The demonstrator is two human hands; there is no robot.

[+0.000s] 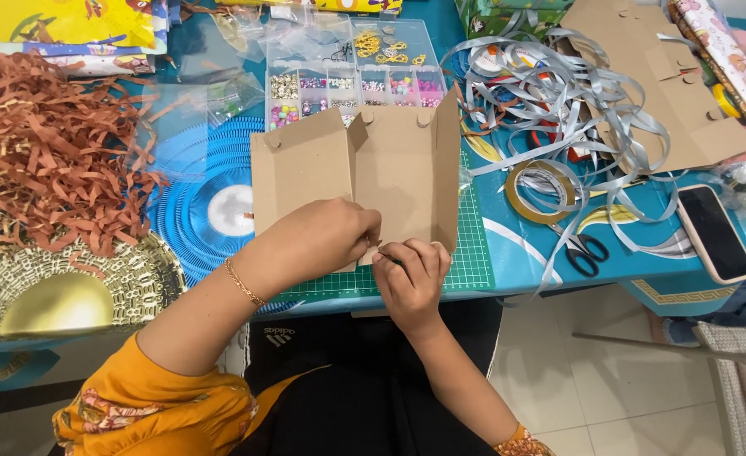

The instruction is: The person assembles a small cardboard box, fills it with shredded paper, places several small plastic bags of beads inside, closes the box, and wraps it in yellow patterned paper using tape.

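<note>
**Box blank half-folded, both hands at bottom edge**

Folded brown cardboard box blank point(364, 181) stands upright on the green gridded cutting mat point(474, 253), near edge of the blue table point(517, 270), panels bent into a zigzag w/ notched tabs along the top. Left hand point(322, 241) is closed on the lower edge of the centre panel, thumb and fingers pinching the card. Right hand point(411, 274) is just beside it, fingertips curled tight at the same bottom corner; looks like a pinch on a small flap, but can't tell exactly what's between the fingers.

Progress, judging by shape: creases are made and walls stand up, but sides aren't joined, bottom isn't closed, top tabs are loose. So approx early-to-mid assembly.

Around it: clear plastic bead organiser point(356, 76) behind the card, tangle of silver ribbon point(550, 101) to the right, black-handled scissors point(580, 249), tape roll point(542, 190), dark phone point(715, 232), more flat brown cardboard point(660, 76), shredded brown paper point(43, 152) at left.
</note>
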